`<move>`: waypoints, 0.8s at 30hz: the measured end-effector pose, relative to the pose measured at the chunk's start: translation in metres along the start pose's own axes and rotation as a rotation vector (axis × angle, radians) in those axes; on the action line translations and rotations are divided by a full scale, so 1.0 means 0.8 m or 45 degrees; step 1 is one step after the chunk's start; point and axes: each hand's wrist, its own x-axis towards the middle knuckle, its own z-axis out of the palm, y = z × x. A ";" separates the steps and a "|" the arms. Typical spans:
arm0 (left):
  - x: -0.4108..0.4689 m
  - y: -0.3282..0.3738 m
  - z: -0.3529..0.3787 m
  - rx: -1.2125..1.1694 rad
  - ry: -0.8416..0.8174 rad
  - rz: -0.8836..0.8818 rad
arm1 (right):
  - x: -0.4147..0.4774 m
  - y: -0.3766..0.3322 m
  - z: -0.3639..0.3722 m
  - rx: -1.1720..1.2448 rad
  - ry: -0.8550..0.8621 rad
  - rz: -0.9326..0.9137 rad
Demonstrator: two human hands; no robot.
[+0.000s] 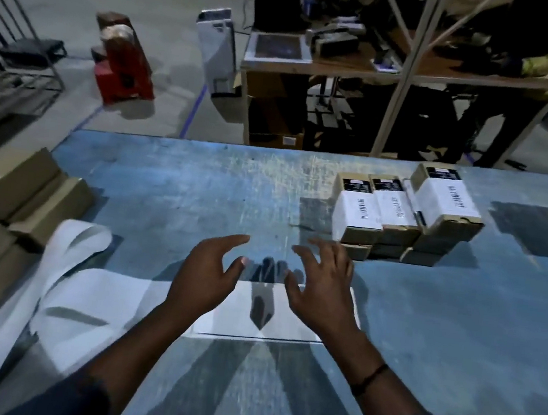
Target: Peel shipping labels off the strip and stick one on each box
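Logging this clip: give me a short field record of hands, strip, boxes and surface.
left hand: open, fingers spread above the strip's end, holding nothing
right hand: open, likewise
label strip: lies on the table, looping away to the left
labelled boxes: three, far right, stacked on other boxes
plain boxes: brown, left edge, no label visible
table: blue, scuffed

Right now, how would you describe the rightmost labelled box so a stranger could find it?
Find the blue table. Toward its far right stand three labelled boxes side by side. The rightmost box sits higher and farther back than the other two.
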 end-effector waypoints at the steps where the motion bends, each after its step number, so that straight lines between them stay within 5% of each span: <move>1: -0.012 -0.015 -0.008 -0.002 0.008 -0.028 | -0.006 -0.013 0.010 0.029 -0.017 -0.027; 12: -0.085 -0.120 -0.065 0.213 0.014 -0.074 | -0.035 -0.137 0.097 0.188 -0.197 -0.184; 24: -0.057 -0.234 -0.259 0.251 0.687 -0.298 | 0.116 -0.315 0.193 0.410 -0.385 -0.394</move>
